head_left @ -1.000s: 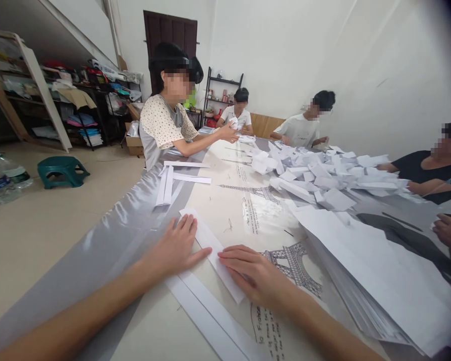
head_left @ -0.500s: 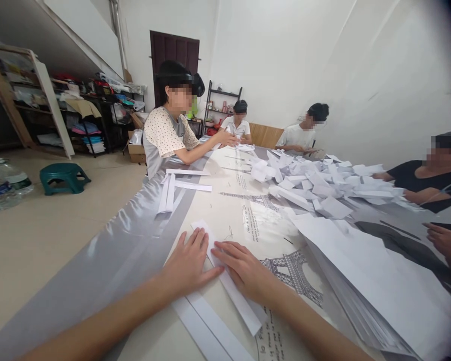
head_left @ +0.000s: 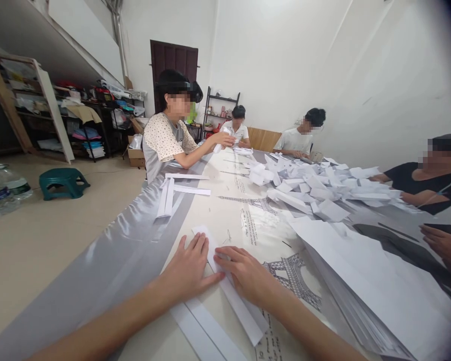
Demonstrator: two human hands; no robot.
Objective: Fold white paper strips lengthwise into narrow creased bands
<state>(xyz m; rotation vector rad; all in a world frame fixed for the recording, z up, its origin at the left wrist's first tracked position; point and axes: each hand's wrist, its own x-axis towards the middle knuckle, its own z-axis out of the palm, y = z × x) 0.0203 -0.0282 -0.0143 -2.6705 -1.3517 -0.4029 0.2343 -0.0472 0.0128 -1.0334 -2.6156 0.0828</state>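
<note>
A folded white paper strip (head_left: 236, 301) lies slantwise on the printed tablecloth in front of me. My left hand (head_left: 190, 265) rests flat on its left side, fingers stretched forward and thumb reaching across the strip. On the right side, my right hand (head_left: 244, 273) lays its slightly bent fingers along the strip's edge, close to the left thumb. Neither hand is closed around the paper. Beneath my left wrist, more flat white strips (head_left: 203, 328) run toward the near edge; part of them is hidden by my arm.
A tall stack of white paper (head_left: 364, 271) stands to my right, with a heap of folded paper pieces (head_left: 315, 180) behind it. Several strips (head_left: 168, 198) lie ahead on the left. Other people (head_left: 173, 135) sit around the table. A green stool (head_left: 63, 183) stands on the floor.
The view has tilted up slightly. My right fingers are a little more bent on the strip, while my left hand stays in place. The person ahead has shifted the paper in their hands.
</note>
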